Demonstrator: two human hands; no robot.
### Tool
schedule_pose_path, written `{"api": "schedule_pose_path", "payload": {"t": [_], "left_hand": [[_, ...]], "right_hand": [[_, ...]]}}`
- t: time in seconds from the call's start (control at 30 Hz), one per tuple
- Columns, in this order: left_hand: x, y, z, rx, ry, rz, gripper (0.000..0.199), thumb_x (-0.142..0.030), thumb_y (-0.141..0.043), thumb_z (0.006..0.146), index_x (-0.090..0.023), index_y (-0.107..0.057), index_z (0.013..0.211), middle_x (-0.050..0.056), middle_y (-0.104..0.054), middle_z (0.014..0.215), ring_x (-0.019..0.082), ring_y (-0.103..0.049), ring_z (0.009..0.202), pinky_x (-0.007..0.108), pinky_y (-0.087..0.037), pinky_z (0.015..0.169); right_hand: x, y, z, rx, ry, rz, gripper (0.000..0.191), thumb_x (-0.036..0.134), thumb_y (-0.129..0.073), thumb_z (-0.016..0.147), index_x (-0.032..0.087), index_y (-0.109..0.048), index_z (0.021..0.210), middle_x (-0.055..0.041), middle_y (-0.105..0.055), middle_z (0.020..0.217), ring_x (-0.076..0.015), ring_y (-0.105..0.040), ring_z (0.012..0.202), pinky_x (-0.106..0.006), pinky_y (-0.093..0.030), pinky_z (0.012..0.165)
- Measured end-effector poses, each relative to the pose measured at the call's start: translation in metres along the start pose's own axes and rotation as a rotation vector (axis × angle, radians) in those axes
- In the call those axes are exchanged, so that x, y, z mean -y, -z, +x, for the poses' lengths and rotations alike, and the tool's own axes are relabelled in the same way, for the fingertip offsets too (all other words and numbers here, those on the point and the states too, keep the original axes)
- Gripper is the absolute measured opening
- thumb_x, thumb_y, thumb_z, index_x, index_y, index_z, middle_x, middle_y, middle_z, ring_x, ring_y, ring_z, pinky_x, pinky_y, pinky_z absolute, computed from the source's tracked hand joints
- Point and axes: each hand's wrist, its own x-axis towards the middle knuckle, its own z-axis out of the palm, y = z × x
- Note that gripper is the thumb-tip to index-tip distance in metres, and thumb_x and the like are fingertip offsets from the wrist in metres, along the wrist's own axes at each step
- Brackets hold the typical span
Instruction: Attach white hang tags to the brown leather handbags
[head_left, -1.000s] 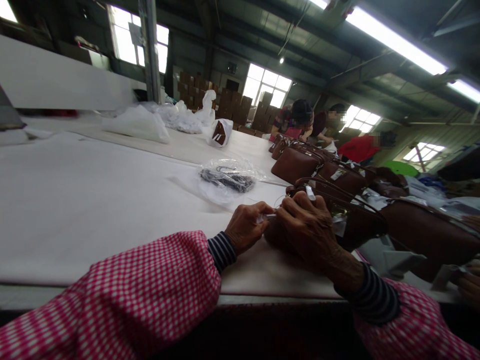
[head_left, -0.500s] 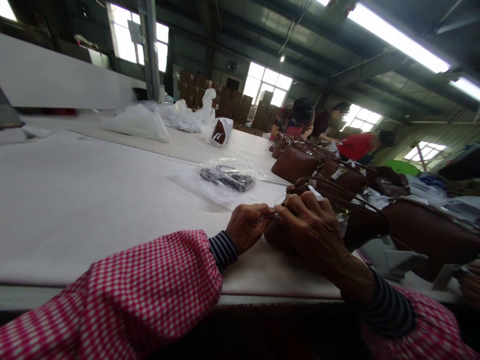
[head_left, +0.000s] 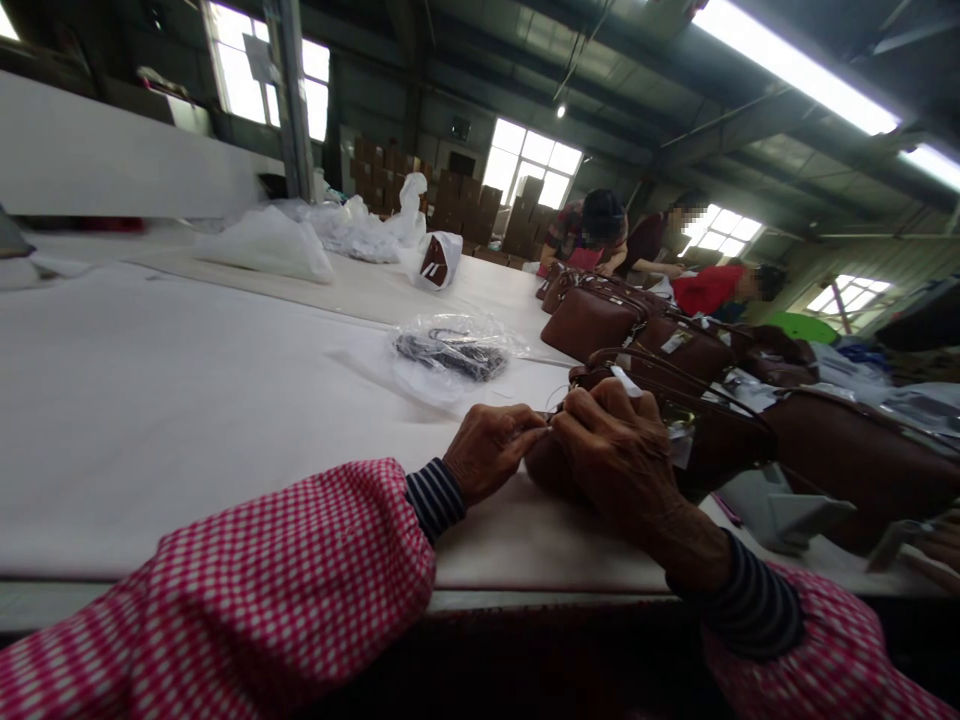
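Note:
My left hand is closed, thumb and forefinger pinched together at the end of a brown leather handbag. Fingertip to fingertip with it, my right hand is closed too and lies over the bag's side. A thin string loops up from between the fingertips, and both hands appear to pinch it. The exact grip is too small and dark to make out. A white tag sticks up behind my right knuckles. My right hand hides much of the bag.
Left of the bag, a clear plastic bag of dark cords lies on the white table. Several brown handbags line the right side. A grey plastic holder stands near the right edge. Co-workers bend over the far end.
Both hands stay at the same spot on the handbag, with the fingertips drawn slightly closer together. The whole view has shifted a little.

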Motion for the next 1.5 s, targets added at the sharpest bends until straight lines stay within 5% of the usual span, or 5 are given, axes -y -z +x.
{"api": "schedule_pose_path", "payload": {"t": [0.23,0.47,0.7,0.97,1.5], "left_hand": [[0.005,-0.004,0.001,0.001,0.071,-0.016,0.014,-0.026,-0.063,0.088,-0.017,-0.073,0.089,0.002,-0.074,0.079,0.015,-0.063,0.071,0.027,-0.045,0.070],[0.004,-0.011,0.004,-0.034,0.306,-0.524,0.020,-0.032,-0.075,0.075,-0.015,-0.070,0.067,-0.001,-0.066,0.061,0.012,-0.055,0.061,0.026,-0.043,0.063],[-0.004,-0.008,0.003,0.034,0.570,-0.779,0.028,-0.039,-0.080,0.068,-0.015,-0.067,0.072,-0.005,-0.059,0.053,0.002,-0.030,0.038,0.022,-0.017,0.039],[-0.004,-0.002,0.006,0.062,0.581,-0.829,0.022,-0.032,-0.078,0.066,-0.014,-0.065,0.070,-0.007,-0.050,0.046,0.003,-0.030,0.038,0.020,-0.016,0.037],[-0.006,-0.002,0.004,0.057,0.508,-0.729,0.024,-0.037,-0.074,0.073,-0.015,-0.069,0.078,-0.010,-0.041,0.043,0.005,-0.029,0.037,0.022,-0.018,0.039]], "right_hand": [[0.005,-0.002,0.002,-0.017,0.006,-0.019,0.016,0.021,-0.057,0.097,0.019,-0.069,0.086,-0.0068,-0.066,0.089,-0.0263,-0.043,0.089,-0.040,-0.023,0.073],[-0.007,0.002,-0.007,-0.080,0.016,0.128,0.024,0.023,-0.048,0.101,0.014,-0.069,0.110,-0.0082,-0.066,0.094,-0.0245,-0.051,0.091,-0.037,-0.035,0.079],[-0.005,0.011,0.003,0.020,0.039,0.147,0.012,0.020,-0.057,0.096,0.017,-0.068,0.093,-0.0051,-0.065,0.094,-0.0191,-0.058,0.088,-0.030,-0.034,0.063],[-0.008,0.020,0.019,0.290,0.108,0.171,0.012,0.014,-0.060,0.092,0.019,-0.066,0.083,-0.0036,-0.063,0.085,-0.0171,-0.056,0.072,-0.030,-0.020,0.053],[-0.018,0.007,0.016,0.285,0.198,0.178,0.015,0.015,-0.046,0.097,0.016,-0.061,0.095,-0.0072,-0.061,0.090,-0.0153,-0.050,0.067,-0.031,-0.021,0.058]]}}
